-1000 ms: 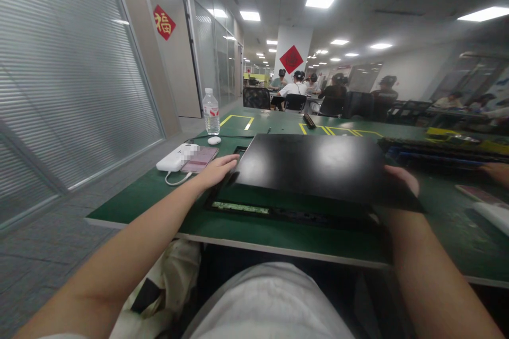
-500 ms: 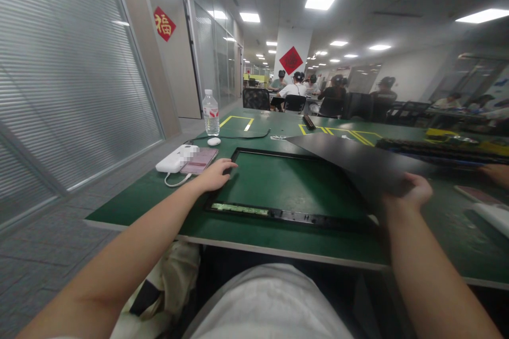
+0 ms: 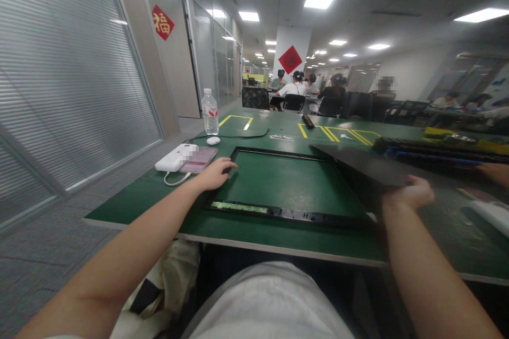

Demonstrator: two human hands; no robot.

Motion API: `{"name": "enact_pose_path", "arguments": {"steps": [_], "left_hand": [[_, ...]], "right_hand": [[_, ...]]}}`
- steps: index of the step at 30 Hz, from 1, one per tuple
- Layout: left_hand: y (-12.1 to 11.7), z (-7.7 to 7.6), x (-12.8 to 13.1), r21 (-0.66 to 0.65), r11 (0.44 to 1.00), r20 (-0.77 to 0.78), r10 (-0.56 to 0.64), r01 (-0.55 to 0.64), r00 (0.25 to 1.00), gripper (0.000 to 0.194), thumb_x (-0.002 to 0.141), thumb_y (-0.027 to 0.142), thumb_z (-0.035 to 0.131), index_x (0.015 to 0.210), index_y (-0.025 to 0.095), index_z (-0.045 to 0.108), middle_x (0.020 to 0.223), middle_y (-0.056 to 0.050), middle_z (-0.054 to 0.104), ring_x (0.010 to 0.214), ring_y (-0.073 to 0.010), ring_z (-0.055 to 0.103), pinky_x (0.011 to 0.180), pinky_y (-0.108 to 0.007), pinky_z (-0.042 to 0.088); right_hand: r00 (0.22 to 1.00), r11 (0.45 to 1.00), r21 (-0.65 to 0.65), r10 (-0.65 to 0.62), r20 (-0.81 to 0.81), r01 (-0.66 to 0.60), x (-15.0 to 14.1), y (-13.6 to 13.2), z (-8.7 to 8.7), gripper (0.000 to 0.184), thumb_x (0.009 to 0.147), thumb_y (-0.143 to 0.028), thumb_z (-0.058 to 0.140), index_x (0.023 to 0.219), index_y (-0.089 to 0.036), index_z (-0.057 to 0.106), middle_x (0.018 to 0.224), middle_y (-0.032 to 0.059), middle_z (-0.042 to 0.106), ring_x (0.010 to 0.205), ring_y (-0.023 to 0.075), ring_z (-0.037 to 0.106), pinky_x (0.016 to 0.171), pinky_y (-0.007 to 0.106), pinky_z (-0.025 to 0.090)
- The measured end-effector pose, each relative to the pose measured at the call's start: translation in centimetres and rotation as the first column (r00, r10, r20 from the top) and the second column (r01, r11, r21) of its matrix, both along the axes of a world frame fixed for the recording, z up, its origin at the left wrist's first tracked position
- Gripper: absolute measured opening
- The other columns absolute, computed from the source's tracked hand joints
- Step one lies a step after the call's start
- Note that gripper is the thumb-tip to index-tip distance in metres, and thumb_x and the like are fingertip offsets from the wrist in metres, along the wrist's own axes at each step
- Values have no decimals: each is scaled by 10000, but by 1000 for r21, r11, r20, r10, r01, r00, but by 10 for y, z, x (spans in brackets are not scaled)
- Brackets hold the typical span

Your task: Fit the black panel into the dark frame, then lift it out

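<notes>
A black rectangular frame (image 3: 278,153) lies flat on the green table, with a green strip like a circuit board (image 3: 239,207) set in its near bar. My left hand (image 3: 217,174) grips the left side of this frame, its fingers bent over the bar. In my right hand (image 3: 413,193) is the near edge of a thin dark panel (image 3: 366,166), the fingers closed on it. The panel tilts over the frame's right side and hides part of it; its lower part is smeared by motion.
Left of the frame are a white power bank (image 3: 170,157) with a cable, a phone (image 3: 199,159), a white oval case (image 3: 213,140) and a water bottle (image 3: 210,113). At right, another person's hand (image 3: 495,173) is near a long dark part (image 3: 441,149). Yellow tape (image 3: 310,130) marks the table (image 3: 131,206).
The panel has swung to the right and lower, uncovering more of the frame's far right corner. My right hand has turned with it. My left hand stays on the frame.
</notes>
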State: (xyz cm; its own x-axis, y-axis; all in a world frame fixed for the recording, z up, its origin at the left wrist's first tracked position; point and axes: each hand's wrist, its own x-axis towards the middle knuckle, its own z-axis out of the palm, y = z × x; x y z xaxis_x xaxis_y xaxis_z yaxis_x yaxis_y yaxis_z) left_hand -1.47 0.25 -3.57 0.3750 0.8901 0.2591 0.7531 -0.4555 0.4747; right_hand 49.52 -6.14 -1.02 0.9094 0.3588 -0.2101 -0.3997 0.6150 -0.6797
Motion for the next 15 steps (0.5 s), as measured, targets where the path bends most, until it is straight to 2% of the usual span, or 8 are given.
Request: {"name": "enact_pose_path", "arguments": {"steps": [1, 3, 8, 15], "left_hand": [[0, 0, 0, 1, 1000, -8, -3, 3, 1000, 518, 679, 177, 521, 1157, 178, 719, 1387, -122, 582, 1346, -311, 514, 1200, -434, 324], [1, -1, 0, 1, 1000, -23, -3, 3, 1000, 523, 685, 176, 514, 1169, 178, 714, 1394, -120, 577, 1354, -305, 506, 1201, -433, 321], [0, -1, 0, -7, 1000, -38, 4, -5, 999, 518, 702, 184, 513, 1180, 172, 712, 1403, -137, 570, 1349, -324, 509, 1196, -452, 323], [-1, 1, 0, -16, 1000, -60, 6, -7, 998, 517, 720, 193, 509, 1196, 177, 710, 1421, -138, 557, 1358, -321, 501, 1199, -441, 318]], "right_hand": [[993, 993, 15, -117, 33, 116, -1, 0, 0, 154, 609, -66, 484, 664, -205, 449, 749, -46, 567, 659, 105, 588, 493, 191, 467], [978, 979, 21, -202, 59, 201, -3, 0, 0, 179, 609, -30, 483, 648, -201, 449, 745, -35, 569, 684, 113, 610, 506, 195, 488], [991, 990, -50, -128, 34, 129, 0, 3, -5, 189, 663, -21, 498, 686, -206, 469, 747, -34, 572, 706, 127, 624, 521, 216, 517], [1000, 978, -206, -21, 22, 26, -4, 5, -7, 168, 700, -24, 509, 731, -189, 516, 806, -26, 618, 656, 114, 608, 516, 230, 490]]}}
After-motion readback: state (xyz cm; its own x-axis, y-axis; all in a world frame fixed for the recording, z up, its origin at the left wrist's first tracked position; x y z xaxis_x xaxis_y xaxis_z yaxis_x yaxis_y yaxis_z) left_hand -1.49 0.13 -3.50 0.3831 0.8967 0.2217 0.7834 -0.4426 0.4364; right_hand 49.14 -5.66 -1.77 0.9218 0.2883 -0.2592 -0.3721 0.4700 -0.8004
